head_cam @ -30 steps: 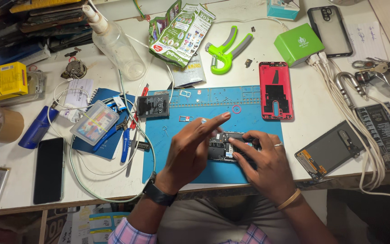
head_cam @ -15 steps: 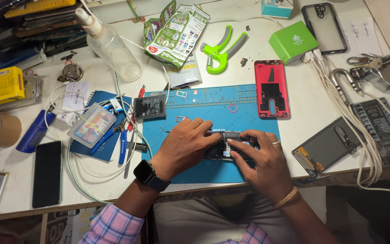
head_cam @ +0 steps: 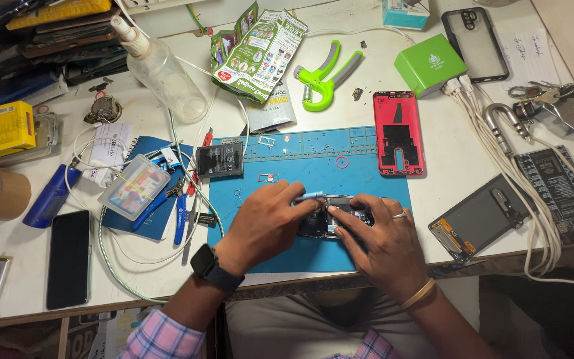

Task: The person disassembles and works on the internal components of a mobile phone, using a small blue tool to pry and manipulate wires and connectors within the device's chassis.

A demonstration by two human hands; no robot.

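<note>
An opened black phone (head_cam: 330, 223) lies on the blue work mat (head_cam: 300, 159), partly covered by both hands. My left hand (head_cam: 267, 223) grips a small blue-handled tool (head_cam: 308, 197) with its tip over the phone's upper end. My right hand (head_cam: 373, 236), with a ring and a gold bangle, presses down on the phone's right side and holds it still. A dark watch sits on my left wrist.
A red phone back frame (head_cam: 398, 131) lies right of the mat, a black battery (head_cam: 220, 159) at its top left. A screen panel (head_cam: 476, 216), white cables (head_cam: 499, 149), green box (head_cam: 430, 64), plastic bottle (head_cam: 164, 73), green clamp (head_cam: 323, 73), parts box (head_cam: 134, 186) and black phone (head_cam: 69, 258) surround it.
My left hand has come down from a raised pointing pose onto the phone and now holds the blue tool at its top edge. My right hand stayed on the phone.
</note>
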